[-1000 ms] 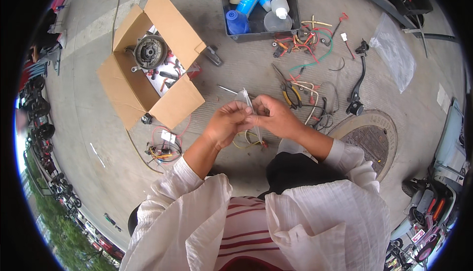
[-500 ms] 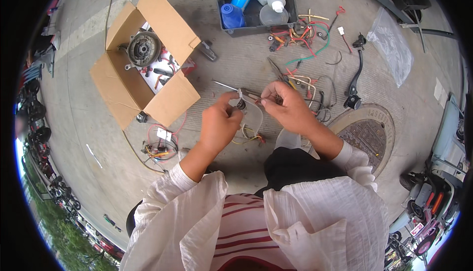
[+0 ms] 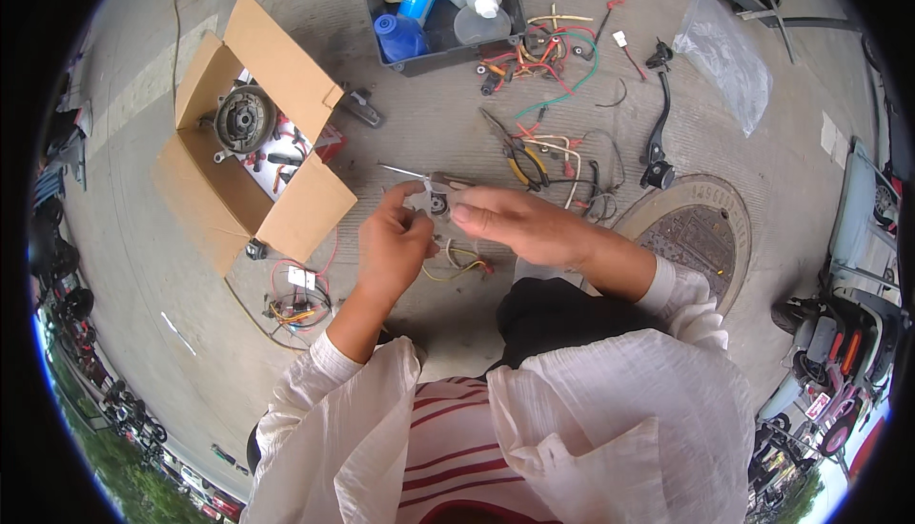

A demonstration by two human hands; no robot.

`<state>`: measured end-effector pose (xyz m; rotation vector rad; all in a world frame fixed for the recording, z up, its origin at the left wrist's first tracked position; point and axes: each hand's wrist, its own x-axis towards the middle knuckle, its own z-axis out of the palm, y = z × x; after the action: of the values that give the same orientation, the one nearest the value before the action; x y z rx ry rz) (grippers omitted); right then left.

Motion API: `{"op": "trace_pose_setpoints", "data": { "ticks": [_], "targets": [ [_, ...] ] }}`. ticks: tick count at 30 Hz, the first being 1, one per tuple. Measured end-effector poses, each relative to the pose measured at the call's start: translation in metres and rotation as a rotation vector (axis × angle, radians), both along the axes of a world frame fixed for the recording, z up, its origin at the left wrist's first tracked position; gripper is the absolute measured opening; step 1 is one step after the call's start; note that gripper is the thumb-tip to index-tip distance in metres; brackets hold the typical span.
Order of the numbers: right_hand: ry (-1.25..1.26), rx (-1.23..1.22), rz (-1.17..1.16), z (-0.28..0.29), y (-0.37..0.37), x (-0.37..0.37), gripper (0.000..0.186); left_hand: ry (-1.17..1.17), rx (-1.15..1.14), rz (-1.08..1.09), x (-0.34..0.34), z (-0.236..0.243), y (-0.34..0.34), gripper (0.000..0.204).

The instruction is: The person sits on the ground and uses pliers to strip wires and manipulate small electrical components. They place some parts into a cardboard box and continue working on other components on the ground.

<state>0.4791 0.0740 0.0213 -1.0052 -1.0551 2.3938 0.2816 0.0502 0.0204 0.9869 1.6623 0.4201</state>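
Note:
My left hand (image 3: 393, 238) is closed, its fingers pinching a pale translucent plastic piece (image 3: 419, 201). Beside that piece, between my hands, a small round metallic part (image 3: 438, 204) shows; what supports it is hidden. My right hand (image 3: 519, 224) reaches in from the right with fingers stretched out and thumb alongside, close to the round part. I see nothing gripped in it, though its fingertips are partly hidden. Just beyond my fingers a screwdriver (image 3: 405, 171) lies with its shaft pointing left. Yellow-handled pliers (image 3: 527, 164) rest on the ground farther right.
An open cardboard box (image 3: 310, 202) holding a round drum part (image 3: 245, 119) stands left. Ahead is a black bin (image 3: 429, 64) of bottles. Loose wires (image 3: 548, 66), a brake lever (image 3: 660, 133), a plastic bag (image 3: 724, 61) and a manhole cover (image 3: 701, 238) lie right; a wire bundle (image 3: 300, 307) lies near left.
My right hand has gone from a pinch to stretched fingers and moved left, nearer my left hand. The hanging translucent sheet between them no longer shows. The whole view has shifted slightly.

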Motion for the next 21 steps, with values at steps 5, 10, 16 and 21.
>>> {"op": "trace_pose_setpoints", "data": {
  "ticks": [5,10,16,21],
  "targets": [
    [-0.36,1.389,0.037,-0.015,-0.005,-0.009,0.042,-0.17,-0.005,0.218,-0.012,-0.005,-0.001,0.036],
    [-0.435,1.321,0.091,-0.019,-0.009,-0.009,0.025,-0.394,0.108,0.343,-0.002,0.015,0.006,0.032],
    [-0.583,1.127,-0.629,0.018,0.022,0.055,0.013,-0.476,0.24,0.262,-0.007,0.028,0.019,0.03],
    [-1.03,1.159,-1.051,0.032,0.02,0.136,0.015,-0.345,0.212,0.287,-0.026,0.007,0.014,0.025]
  ]
}}
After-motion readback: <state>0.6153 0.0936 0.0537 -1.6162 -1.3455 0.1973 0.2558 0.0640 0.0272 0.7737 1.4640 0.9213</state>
